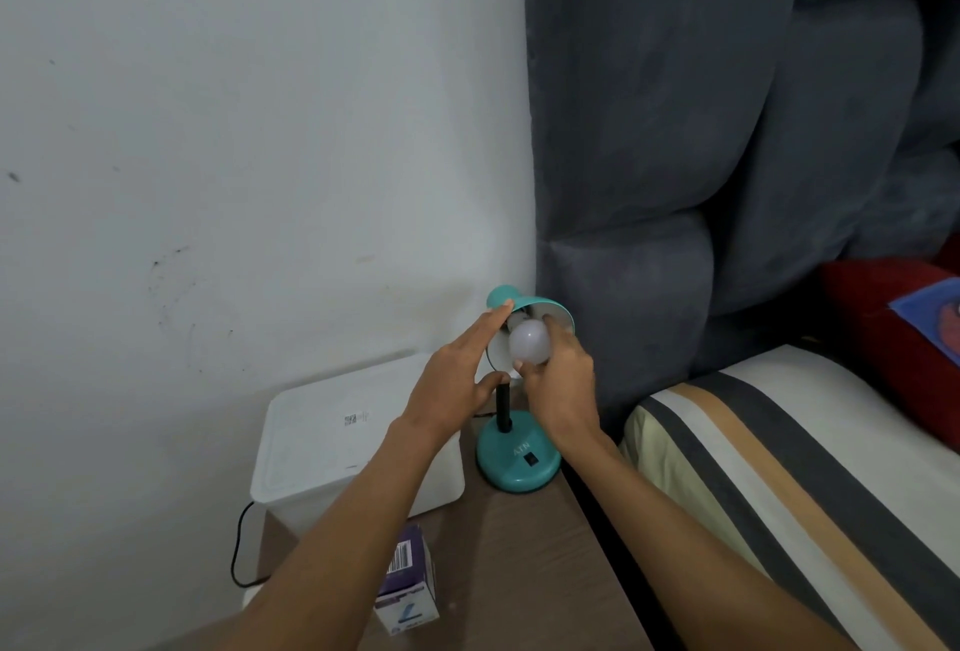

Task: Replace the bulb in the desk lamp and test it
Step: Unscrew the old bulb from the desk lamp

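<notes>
A teal desk lamp stands on a brown bedside table (524,546), its round base (518,461) near the table's right edge and its shade (558,312) tilted toward me. A white bulb (529,343) sits in the mouth of the shade. My right hand (558,380) grips the bulb with fingers and thumb curled round it. My left hand (452,380) holds the left rim of the shade, fingers stretched along it and thumb under it near the black stem (503,406). The socket behind the bulb is hidden.
A white plastic box (332,448) sits left of the lamp on the table. A small purple bulb carton (408,580) stands near the front. A black cable (239,546) hangs on the left. A grey padded headboard (675,131) and striped bedding (779,468) lie on the right.
</notes>
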A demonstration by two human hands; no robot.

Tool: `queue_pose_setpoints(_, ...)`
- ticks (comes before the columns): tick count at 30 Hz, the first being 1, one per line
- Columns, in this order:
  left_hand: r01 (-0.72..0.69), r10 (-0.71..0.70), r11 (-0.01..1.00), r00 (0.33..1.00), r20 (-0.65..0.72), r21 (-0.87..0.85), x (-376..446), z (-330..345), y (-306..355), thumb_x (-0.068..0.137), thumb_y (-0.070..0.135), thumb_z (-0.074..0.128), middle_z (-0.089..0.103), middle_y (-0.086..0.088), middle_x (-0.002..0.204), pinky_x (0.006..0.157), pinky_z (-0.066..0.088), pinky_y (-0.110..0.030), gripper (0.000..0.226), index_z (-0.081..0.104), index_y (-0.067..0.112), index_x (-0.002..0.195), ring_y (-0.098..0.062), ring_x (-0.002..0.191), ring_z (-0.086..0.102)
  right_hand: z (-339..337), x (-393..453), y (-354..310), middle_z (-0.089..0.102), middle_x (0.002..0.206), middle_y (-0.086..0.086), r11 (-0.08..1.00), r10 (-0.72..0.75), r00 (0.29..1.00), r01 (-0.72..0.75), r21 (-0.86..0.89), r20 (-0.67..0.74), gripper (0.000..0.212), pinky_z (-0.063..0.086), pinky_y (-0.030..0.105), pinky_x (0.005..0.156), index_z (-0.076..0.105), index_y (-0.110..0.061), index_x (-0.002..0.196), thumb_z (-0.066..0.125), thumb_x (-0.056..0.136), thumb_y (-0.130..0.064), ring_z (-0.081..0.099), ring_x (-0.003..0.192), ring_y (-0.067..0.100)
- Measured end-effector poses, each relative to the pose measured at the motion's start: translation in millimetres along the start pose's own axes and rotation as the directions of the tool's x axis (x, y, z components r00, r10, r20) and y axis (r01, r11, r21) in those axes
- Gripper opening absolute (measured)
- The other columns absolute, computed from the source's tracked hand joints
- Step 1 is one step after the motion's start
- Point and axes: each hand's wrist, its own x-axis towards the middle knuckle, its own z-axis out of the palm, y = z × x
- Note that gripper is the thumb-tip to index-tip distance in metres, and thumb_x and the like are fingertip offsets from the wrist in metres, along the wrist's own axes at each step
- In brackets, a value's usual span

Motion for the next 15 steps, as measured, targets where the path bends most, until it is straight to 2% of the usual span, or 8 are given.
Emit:
queue_pose_setpoints(2,0.007,-0.007,1.000,1.000,0.001,-0.002,-0.4,0.4,-0.6,0.086,0.016,0.082,0.042,0.009,0.160,0.113,0.044,-0.029,0.097,0.025,0.038,0.160,-0.017,0.139,0.051,2.3,-4.2,2.5,0.049,0.142,0.010,0.985,-0.121,0.992,0.123,-0.124,0.018,0.069,0.050,0.039,0.101,0.044,-0.016,0.147,0.072,0.086,-0.002,0.055,0.123,0.029)
queue_pose_setpoints(4,0.014,-0.014,1.000,1.000,0.002,-0.003,-1.0,0.8,-0.6,0.086,0.016,0.082,0.042,0.009,0.161,0.113,0.043,-0.029,0.097,0.024,0.038,0.160,-0.016,0.140,0.050,3.9,-5.9,6.2,0.047,0.141,0.010,0.977,-0.166,0.986,0.168,-0.130,0.027,0.072,0.051,0.041,0.101,0.043,-0.018,0.148,0.071,0.084,0.002,0.053,0.122,0.029)
queue_pose_setpoints(9,0.000,0.000,1.000,1.000,0.005,-0.013,1.7,2.0,-0.7,0.086,0.015,0.082,0.042,0.007,0.161,0.114,0.045,-0.034,0.096,0.025,0.038,0.160,-0.017,0.140,0.050,1.1,2.0,2.3,0.057,0.135,0.006,0.995,-0.018,1.000,0.018,0.094,0.000,0.065,0.049,0.032,0.101,0.051,-0.022,0.143,0.076,0.084,-0.015,0.058,0.119,0.022)
queue_pose_setpoints(11,0.001,-0.001,1.000,1.000,0.003,-0.006,2.5,1.7,-0.6,0.086,0.016,0.082,0.042,0.007,0.161,0.114,0.045,-0.035,0.096,0.025,0.038,0.160,-0.018,0.140,0.050,0.3,3.7,1.0,0.059,0.134,0.006,0.994,-0.022,1.000,0.021,0.104,0.012,0.066,0.050,0.033,0.101,0.050,-0.022,0.144,0.076,0.084,-0.013,0.059,0.119,0.022)
queue_pose_setpoints(15,0.001,-0.001,1.000,1.000,0.002,0.002,0.3,-0.1,-1.9,0.086,0.015,0.082,0.042,0.008,0.161,0.114,0.045,-0.035,0.099,0.022,0.042,0.160,-0.019,0.139,0.051,-0.5,0.3,2.7,0.052,0.142,0.006,0.960,-0.221,0.974,0.225,-0.168,0.042,0.075,0.043,0.029,0.099,0.046,-0.013,0.146,0.074,0.079,0.006,0.052,0.123,0.028)
